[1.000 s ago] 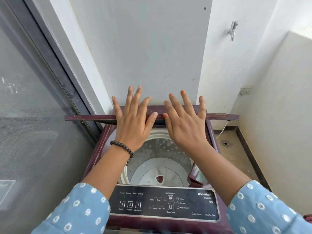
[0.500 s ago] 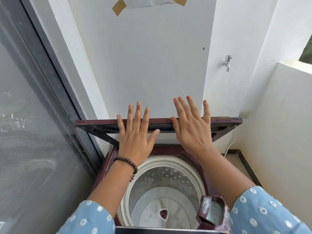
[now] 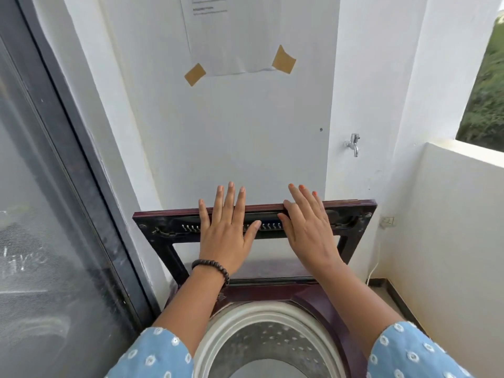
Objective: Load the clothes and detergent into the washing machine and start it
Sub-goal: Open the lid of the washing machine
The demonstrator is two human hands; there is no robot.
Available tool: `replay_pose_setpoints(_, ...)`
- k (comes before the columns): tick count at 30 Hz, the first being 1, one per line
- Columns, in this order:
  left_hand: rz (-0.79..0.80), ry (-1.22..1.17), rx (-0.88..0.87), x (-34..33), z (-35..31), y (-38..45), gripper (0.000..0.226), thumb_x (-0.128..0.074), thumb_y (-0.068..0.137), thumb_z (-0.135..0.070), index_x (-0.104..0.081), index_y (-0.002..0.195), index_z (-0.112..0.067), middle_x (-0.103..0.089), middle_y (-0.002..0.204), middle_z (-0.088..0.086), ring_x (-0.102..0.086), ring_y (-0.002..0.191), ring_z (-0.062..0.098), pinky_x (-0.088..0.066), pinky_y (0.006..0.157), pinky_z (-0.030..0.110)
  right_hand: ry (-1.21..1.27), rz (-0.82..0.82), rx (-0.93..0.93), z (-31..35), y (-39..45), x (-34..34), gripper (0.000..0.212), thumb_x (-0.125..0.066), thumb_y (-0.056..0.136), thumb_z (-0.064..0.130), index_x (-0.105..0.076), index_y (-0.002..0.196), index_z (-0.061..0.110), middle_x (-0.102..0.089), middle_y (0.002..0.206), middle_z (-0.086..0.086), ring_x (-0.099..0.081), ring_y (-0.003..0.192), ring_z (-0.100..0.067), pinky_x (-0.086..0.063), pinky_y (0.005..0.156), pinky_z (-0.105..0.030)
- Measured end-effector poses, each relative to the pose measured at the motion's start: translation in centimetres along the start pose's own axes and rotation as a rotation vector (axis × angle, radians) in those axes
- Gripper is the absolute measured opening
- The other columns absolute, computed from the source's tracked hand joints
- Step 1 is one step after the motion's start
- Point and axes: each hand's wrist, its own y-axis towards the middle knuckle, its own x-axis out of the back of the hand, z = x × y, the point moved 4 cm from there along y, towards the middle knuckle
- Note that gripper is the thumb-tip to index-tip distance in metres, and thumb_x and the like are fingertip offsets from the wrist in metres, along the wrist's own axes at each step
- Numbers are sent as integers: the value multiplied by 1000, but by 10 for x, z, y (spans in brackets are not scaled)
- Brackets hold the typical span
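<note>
A maroon top-loading washing machine (image 3: 321,304) stands below me with its steel drum (image 3: 272,342) exposed. Its lid (image 3: 163,227) is raised nearly upright against the white wall, underside facing me. My left hand (image 3: 226,236) presses flat on the lid's underside, fingers straight and reaching over its top edge. My right hand (image 3: 308,233) lies flat beside it in the same way. No clothes or detergent are in view. What shows of the drum holds nothing.
A dark-framed glass door (image 3: 68,214) runs along the left. A taped paper sheet (image 3: 234,36) hangs on the wall above the lid. A tap (image 3: 353,144) sticks out on the right wall, and a low white parapet (image 3: 463,214) closes the right side.
Both hands have pushed the lid from about level up to nearly upright against the wall. The view has tilted upward, so the control panel has dropped out of sight.
</note>
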Motion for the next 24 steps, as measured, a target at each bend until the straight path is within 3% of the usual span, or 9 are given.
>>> replay_pose_setpoints(2, -18, -39, 3, -3, 1, 9, 74, -5, 97, -64, -10, 155, -18, -7, 166, 5, 1, 154, 24, 7, 120, 57, 18, -14, -23, -4, 4, -2, 27, -51, 99, 23, -63, 112, 1, -54, 131, -24, -52, 121, -43, -30, 114, -54)
replay_pose_setpoints(6, -92, -147, -45, -9, 5, 19, 51, -28, 97, -54, -40, 127, -15, -32, 159, 11, -19, 151, 30, 6, 120, 55, 55, -18, -39, -11, 13, -6, 31, -64, 91, 20, -64, 114, -1, -55, 105, -18, -57, 93, -37, -33, 110, -60)
replay_pose_setpoints(11, -118, -170, -95, -17, 15, 39, 42, -39, 100, -45, -44, 126, -14, -39, 155, 12, -23, 150, 30, 1, 121, 58, -77, 71, 18, -16, 27, -18, 52, -78, 80, 26, -62, 120, -2, -59, 101, -14, -60, 97, -33, -38, 107, -56)
replay_pose_setpoints(14, -120, -160, -55, -22, 19, 51, 42, -54, 96, -40, -55, 127, -11, -42, 151, 16, -29, 147, 35, -7, 119, 58, -89, 105, 3, -18, 38, -25, 51, -79, 79, 26, -62, 119, 0, -61, 102, -12, -60, 98, -34, -43, 104, -54)
replay_pose_setpoints(18, -205, -147, -23, -28, 20, 63, 40, -74, 85, -31, -64, 116, -8, -57, 118, 19, -57, 117, 39, -34, 110, 65, -96, 135, -30, -21, 49, -34, 49, -82, 76, 25, -63, 114, 0, -63, 100, -12, -60, 96, -34, -50, 97, -49)
replay_pose_setpoints(24, -233, -149, -41, -36, 27, 76, 42, -75, 84, -28, -66, 119, -7, -60, 106, 14, -61, 100, 34, -39, 107, 60, -42, 238, -124, -29, 62, -51, 47, -75, 83, 26, -61, 121, 2, -60, 110, -12, -55, 104, -34, -52, 87, -46)
